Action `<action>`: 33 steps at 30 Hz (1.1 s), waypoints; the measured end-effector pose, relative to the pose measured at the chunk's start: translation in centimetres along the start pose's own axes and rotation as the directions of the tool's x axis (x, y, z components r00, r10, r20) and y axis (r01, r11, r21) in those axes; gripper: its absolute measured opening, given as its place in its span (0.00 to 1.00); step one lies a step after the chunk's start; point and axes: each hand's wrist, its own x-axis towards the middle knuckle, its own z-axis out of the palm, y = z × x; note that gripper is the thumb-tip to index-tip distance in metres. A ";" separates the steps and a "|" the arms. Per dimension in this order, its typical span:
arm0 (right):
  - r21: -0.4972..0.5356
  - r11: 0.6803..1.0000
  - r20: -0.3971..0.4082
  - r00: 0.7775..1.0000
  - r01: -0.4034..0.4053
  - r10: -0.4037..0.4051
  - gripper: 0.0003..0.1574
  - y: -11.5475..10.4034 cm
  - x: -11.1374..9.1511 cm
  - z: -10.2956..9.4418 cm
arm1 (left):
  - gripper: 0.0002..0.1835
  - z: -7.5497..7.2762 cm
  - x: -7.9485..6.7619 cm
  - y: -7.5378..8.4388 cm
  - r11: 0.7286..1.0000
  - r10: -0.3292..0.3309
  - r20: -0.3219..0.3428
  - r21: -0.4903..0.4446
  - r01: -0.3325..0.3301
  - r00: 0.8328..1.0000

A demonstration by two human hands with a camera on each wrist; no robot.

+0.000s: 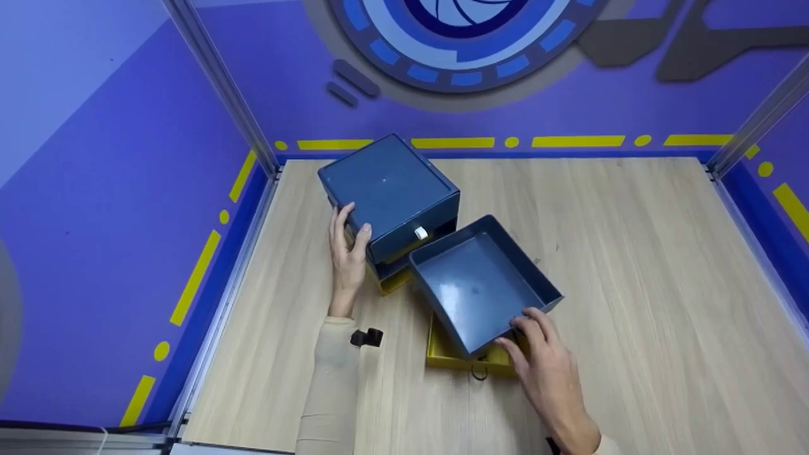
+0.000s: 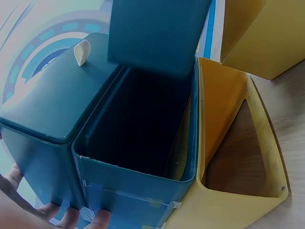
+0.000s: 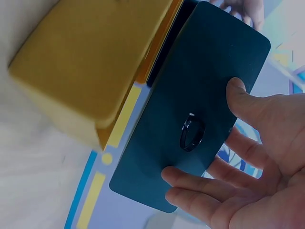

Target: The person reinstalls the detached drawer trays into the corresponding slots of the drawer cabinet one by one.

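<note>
Currently pinching the blue drawer [image 1: 474, 284] by its front wall with the right hand [image 1: 551, 373], above a yellow drawer [image 1: 442, 347] on the table [image 1: 632, 316]. Resting the left hand [image 1: 347, 259], spread-fingered, against the blue cabinet's [image 1: 389, 186] side.

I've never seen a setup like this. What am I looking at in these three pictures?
No machine is at work here: these are a person's bare left hand and right hand. One picture comes from a head-worn camera looking down, the others from a camera on each wrist. On the pale wood-grain table stands a boxy dark blue plastic cabinet with an open yellow section at its bottom. The left hand rests against its side. The right hand holds an open dark blue plastic drawer. Beneath that drawer is a yellow plastic drawer.
</note>
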 end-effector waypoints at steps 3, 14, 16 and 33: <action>0.009 1.000 0.015 1.000 0.026 -0.026 0.24 -0.6 0.0 0.9 | 0.30 -0.1 0.0 -0.1 1.000 0.006 -0.009 -0.009 -0.006 1.000; -0.006 0.998 0.032 0.998 0.062 -0.062 0.23 -2.1 -0.1 2.7 | 0.32 0.0 -0.3 0.0 0.999 0.028 0.010 -0.018 -0.028 1.000; -0.007 0.999 0.043 0.998 0.047 -0.047 0.23 -2.3 -0.1 2.7 | 0.32 0.0 -0.2 0.0 0.999 0.029 0.006 -0.015 -0.029 1.000; -0.012 0.991 -0.022 0.991 0.132 -0.133 0.28 -2.0 0.6 5.5 | 0.32 0.0 -0.1 0.0 1.000 0.016 0.005 -0.008 -0.016 1.000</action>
